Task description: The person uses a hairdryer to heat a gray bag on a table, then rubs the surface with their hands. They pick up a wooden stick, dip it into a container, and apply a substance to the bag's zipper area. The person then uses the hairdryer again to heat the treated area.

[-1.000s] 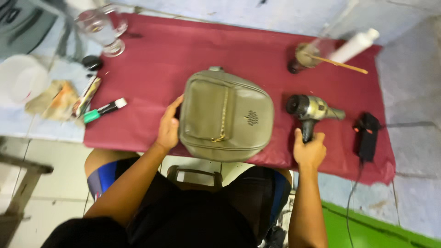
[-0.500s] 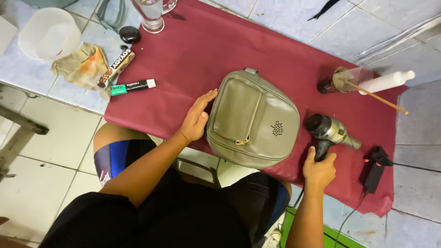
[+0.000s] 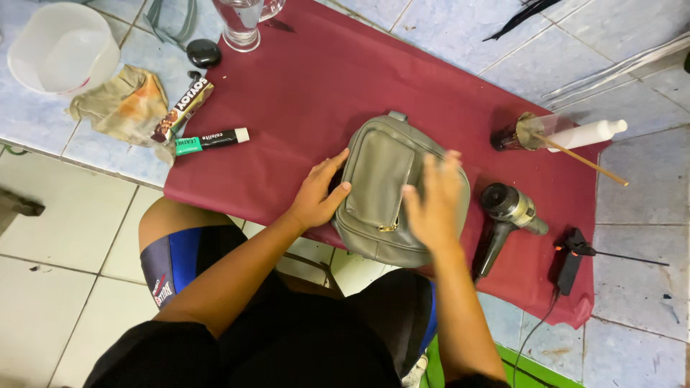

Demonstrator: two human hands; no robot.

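A small grey-green bag lies flat on a dark red cloth that covers a narrow table. My left hand rests against the bag's left edge, fingers curled on its side. Over the bag's right half hovers my right hand, fingers spread and blurred, holding nothing. To the right of the bag a hair dryer lies on the cloth, free of my hand.
A black adapter with a cord lies at the right edge. A small jar with a wooden stick and a white bottle sit behind. At left are a tube, a rag, a white bowl and a glass.
My right hand has let go of the hair dryer's handle and moved left over the bag. The left hand stays on the bag's edge. The view has shifted.
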